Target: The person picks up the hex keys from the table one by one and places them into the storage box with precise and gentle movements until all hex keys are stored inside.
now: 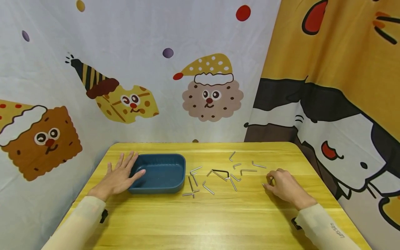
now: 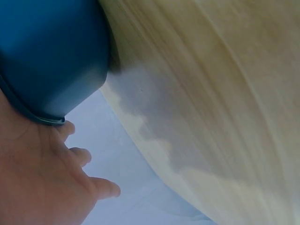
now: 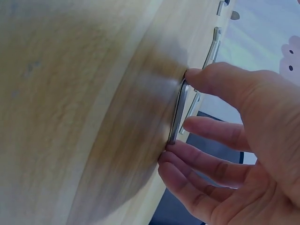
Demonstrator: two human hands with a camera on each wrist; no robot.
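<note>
My left hand (image 1: pixel 120 176) rests spread over the left rim of a dark blue rectangular box (image 1: pixel 156 190), its thumb reaching over the inside. The left wrist view shows the palm against the outer wall of the box (image 2: pixel 56 51). At the right of the table, my right hand (image 1: pixel 285 185) is low over the wood. Its thumb and fingertips pinch a metal hex key (image 3: pixel 178 112) between the two ends, close to the tabletop. Loose silver hex keys (image 1: pixel 208 188) and a black hex key (image 1: pixel 222 171) lie scattered between the box and the right hand.
The yellow wood-grain table (image 1: pixel 200 222) has rounded back corners. Behind it hangs a white curtain (image 1: pixel 140 69) with cartoon biscuits, and a yellow cartoon curtain (image 1: pixel 343 62) hangs at the right. Small black pieces (image 1: pixel 104 216) show beside both sleeves.
</note>
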